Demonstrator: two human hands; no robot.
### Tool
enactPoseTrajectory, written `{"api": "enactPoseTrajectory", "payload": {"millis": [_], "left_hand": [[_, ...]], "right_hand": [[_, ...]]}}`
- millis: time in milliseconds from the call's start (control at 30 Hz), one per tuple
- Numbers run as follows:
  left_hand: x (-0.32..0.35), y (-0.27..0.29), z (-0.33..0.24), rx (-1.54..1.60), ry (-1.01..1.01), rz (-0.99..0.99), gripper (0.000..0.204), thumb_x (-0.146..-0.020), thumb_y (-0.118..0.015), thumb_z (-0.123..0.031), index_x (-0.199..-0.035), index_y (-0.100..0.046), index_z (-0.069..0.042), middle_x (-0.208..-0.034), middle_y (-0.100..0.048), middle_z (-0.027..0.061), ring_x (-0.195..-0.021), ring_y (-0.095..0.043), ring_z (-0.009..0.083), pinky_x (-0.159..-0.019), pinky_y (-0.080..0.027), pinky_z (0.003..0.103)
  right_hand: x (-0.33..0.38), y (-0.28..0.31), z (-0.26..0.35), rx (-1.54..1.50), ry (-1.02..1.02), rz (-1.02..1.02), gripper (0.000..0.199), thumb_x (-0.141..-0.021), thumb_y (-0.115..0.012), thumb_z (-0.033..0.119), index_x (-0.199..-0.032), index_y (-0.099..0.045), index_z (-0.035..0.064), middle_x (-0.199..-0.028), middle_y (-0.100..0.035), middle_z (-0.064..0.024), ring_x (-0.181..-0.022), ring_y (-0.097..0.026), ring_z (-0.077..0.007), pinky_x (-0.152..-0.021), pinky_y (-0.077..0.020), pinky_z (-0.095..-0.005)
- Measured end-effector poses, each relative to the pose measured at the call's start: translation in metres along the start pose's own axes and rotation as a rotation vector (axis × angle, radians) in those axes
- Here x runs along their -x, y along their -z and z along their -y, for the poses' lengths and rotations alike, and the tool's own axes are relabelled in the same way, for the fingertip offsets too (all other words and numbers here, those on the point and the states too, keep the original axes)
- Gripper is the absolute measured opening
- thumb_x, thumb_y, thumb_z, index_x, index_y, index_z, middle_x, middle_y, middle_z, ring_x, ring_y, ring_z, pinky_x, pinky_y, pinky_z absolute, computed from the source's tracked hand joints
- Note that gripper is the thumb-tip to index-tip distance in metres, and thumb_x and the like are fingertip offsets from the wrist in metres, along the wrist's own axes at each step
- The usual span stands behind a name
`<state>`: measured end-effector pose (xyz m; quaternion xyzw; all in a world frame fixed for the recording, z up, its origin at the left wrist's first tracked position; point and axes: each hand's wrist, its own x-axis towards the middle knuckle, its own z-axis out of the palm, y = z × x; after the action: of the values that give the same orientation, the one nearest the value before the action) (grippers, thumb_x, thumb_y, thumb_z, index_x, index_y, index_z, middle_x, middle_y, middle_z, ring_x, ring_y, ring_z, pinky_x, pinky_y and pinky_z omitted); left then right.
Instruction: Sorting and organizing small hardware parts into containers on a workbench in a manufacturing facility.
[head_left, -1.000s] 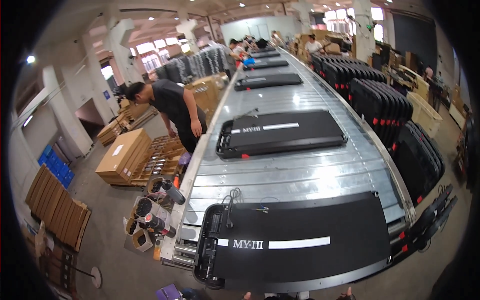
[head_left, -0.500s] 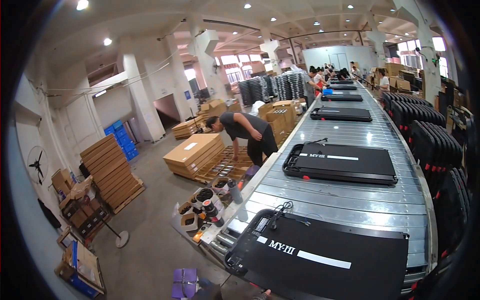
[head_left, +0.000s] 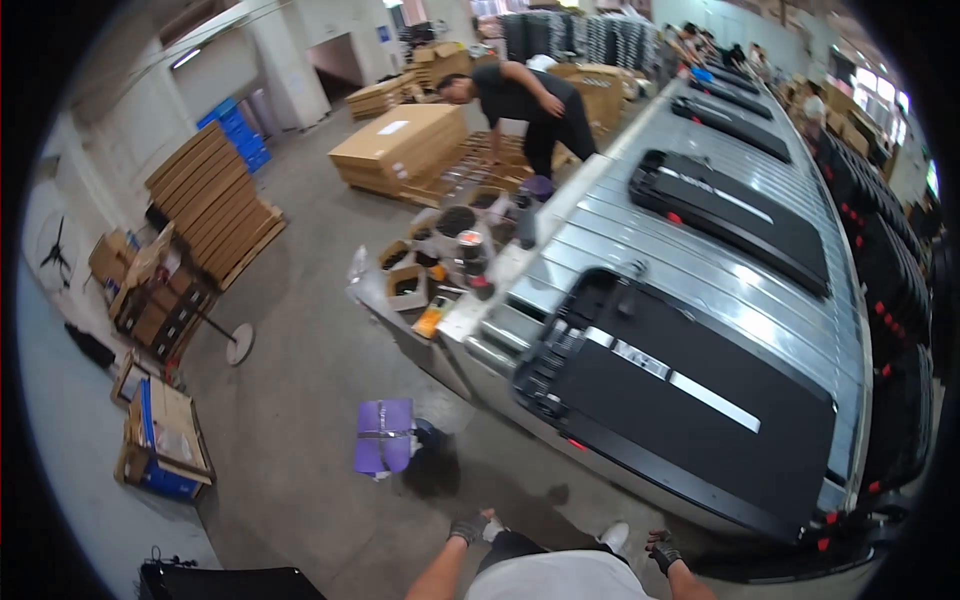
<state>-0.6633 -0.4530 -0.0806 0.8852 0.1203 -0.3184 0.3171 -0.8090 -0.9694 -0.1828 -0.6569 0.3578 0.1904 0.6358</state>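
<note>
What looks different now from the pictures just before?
The view has swung left and down: the grey concrete floor and the purple stool now fill the middle, and both gloved hands, left hand and right hand, have come into sight at the bottom edge, holding nothing. The flat black treadmill lies on the silver roller conveyor as before, and the co-worker in black still bends over.
</note>
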Motion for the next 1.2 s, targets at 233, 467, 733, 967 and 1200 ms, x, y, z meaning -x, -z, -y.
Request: {"api": "enactPoseTrajectory", "payload": {"millis": [233,467,733,967,1200], "left_hand": [[-0.018,0.003,0.161,0.280,-0.081,-0.152,0.040,-0.076,-0.070,-0.017,-0.113,-0.062,-0.003,-0.097,-0.069,0.0119,-0.087,-0.065,0.0203,-0.077,-0.052,0.034],[-0.064,0.123,0.172,0.469,-0.127,-0.247,0.035,-0.078,-0.064,-0.026,-0.105,-0.063,-0.003,-0.102,-0.067,0.0155,-0.095,-0.065,0.0231,-0.081,-0.051,0.037],[-0.144,0.239,0.188,0.053,-0.027,-0.153,0.039,-0.079,-0.065,-0.033,-0.106,-0.065,-0.005,-0.106,-0.066,0.0162,-0.098,-0.064,0.0295,-0.087,-0.049,0.037],[-0.182,0.367,0.203,-0.312,-0.077,-0.239,0.040,-0.086,-0.058,-0.035,-0.114,-0.062,-0.005,-0.103,-0.067,0.0162,-0.096,-0.064,0.0238,-0.085,-0.049,0.031],[-0.250,0.500,0.106,0.218,-0.082,-0.289,0.034,-0.082,-0.064,-0.018,-0.110,-0.062,0.000,-0.100,-0.068,0.0153,-0.094,-0.065,0.0221,-0.083,-0.050,0.033]], "right_hand": [[0.024,-0.202,0.192,0.346,0.081,0.371,0.041,-0.078,-0.069,0.016,-0.114,-0.061,0.0009,-0.099,-0.066,-0.0098,-0.091,-0.064,-0.0172,-0.076,-0.0514,-0.0298],[0.045,-0.339,0.292,0.603,0.269,0.571,0.037,-0.085,-0.061,0.027,-0.110,-0.062,-0.0008,-0.090,-0.066,-0.0059,-0.082,-0.060,-0.0144,-0.078,-0.0483,-0.0284],[-0.025,-0.471,0.365,0.601,0.440,0.827,0.026,-0.088,-0.061,0.022,-0.105,-0.063,0.0031,-0.091,-0.066,-0.0041,-0.085,-0.060,-0.0113,-0.076,-0.0482,-0.0256],[-0.076,-0.612,0.469,0.539,0.658,1.011,0.025,-0.090,-0.060,0.024,-0.106,-0.062,0.0058,-0.096,-0.063,-0.0031,-0.094,-0.057,-0.0126,-0.085,-0.0451,-0.0268],[-0.100,-0.629,0.504,0.266,0.528,0.864,0.028,-0.089,-0.059,0.026,-0.105,-0.060,0.0032,-0.097,-0.062,-0.0054,-0.094,-0.057,-0.0160,-0.083,-0.0455,-0.0296]]}}
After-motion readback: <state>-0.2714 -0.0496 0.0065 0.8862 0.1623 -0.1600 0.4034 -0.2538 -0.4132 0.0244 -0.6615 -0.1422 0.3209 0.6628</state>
